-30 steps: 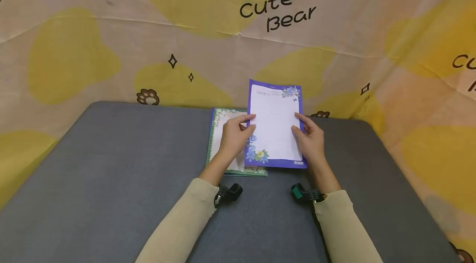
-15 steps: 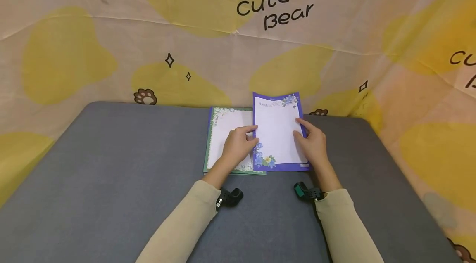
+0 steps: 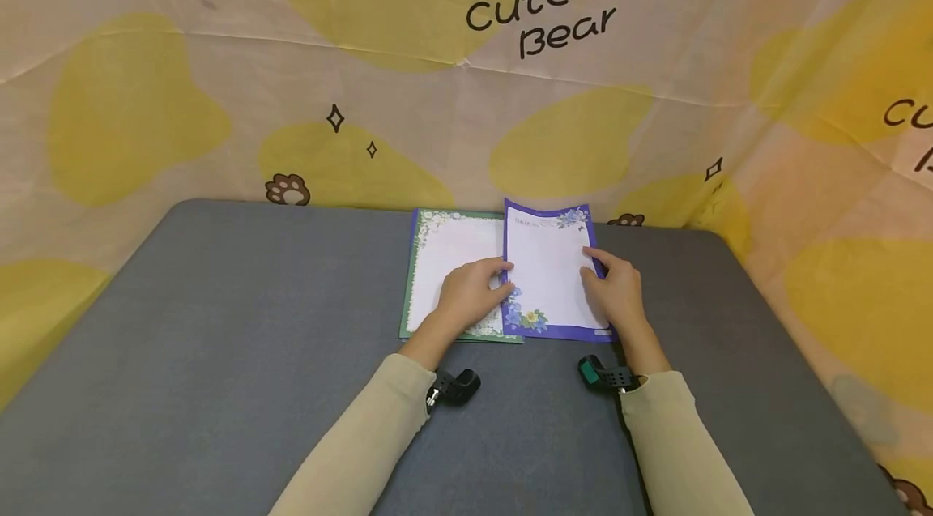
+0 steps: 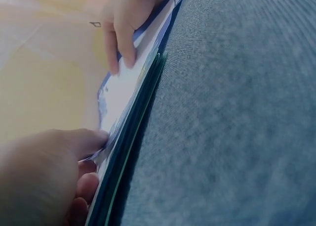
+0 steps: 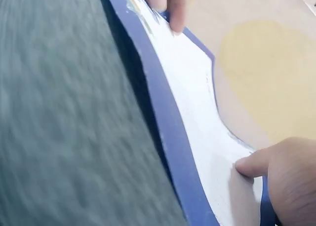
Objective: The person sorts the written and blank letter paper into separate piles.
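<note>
A purple-bordered sheet of writing paper (image 3: 550,273), with blue flowers in two corners, is held between both hands in the head view. My left hand (image 3: 470,293) pinches its left edge, the thumb on top and other fingers curled below in the left wrist view. On the right edge, my right hand (image 3: 615,289) grips it with the thumb (image 5: 252,164) on the white face. The sheet bows slightly between the hands. To its left lies a green-bordered stack of paper (image 3: 452,245), partly covered by the left hand and the purple sheet.
A grey table (image 3: 291,386) extends on both sides and toward me. Behind it hangs a cloth backdrop (image 3: 408,14) with yellow patches and printed words. Each wrist wears a black camera band (image 3: 455,386).
Both hands have lowered the purple sheet and shifted it a little to the right. More of the green-bordered stack shows now. Both hands keep their grip on the edges.
</note>
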Demonstrator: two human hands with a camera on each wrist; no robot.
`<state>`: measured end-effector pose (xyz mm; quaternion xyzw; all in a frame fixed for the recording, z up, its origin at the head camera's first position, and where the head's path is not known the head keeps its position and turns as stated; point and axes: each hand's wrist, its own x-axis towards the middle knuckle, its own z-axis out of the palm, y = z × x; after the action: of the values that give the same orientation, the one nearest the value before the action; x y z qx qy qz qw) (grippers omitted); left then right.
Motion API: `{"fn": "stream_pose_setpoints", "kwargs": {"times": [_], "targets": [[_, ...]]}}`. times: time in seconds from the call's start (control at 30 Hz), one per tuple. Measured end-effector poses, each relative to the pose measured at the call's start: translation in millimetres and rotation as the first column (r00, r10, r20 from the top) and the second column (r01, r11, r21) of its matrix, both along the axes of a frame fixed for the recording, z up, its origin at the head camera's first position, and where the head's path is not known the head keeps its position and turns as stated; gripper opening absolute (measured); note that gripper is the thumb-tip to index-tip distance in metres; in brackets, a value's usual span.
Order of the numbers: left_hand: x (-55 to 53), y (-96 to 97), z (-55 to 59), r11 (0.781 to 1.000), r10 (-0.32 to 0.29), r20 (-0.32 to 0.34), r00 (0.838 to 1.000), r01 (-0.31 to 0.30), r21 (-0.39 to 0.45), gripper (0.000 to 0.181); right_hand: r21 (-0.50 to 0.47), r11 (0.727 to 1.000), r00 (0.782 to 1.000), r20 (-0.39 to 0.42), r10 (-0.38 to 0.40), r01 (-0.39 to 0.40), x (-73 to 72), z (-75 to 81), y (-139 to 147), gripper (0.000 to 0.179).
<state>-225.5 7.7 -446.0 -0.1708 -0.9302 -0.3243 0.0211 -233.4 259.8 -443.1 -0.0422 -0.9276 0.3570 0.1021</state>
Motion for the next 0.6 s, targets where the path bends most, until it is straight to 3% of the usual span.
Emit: {"fn": "stream_pose_setpoints", "kwargs": {"times": [0.1, 0.27, 0.6], "targets": [[0.3, 2.3, 1.0, 0.995, -0.042, -0.004, 0.999, 0.042, -0.088, 0.041, 0.016, 1.0, 0.999, 0.034, 0.009, -0.01, 1.6, 2.6, 6.0, 0.043], [3.0, 8.3, 6.6, 0.967, -0.117, -0.033, 0.993, 0.106, -0.231, 0.045, 0.064, 0.997, 0.994, 0.102, 0.035, -0.042, 2.6, 7.6, 16.5, 0.044], [5.8, 10.6, 4.5, 0.946, -0.138, -0.052, 0.989, 0.116, -0.304, 0.051, 0.191, 0.977, 0.985, 0.164, 0.059, -0.09, 6.1, 10.5, 25.6, 0.048]]}}
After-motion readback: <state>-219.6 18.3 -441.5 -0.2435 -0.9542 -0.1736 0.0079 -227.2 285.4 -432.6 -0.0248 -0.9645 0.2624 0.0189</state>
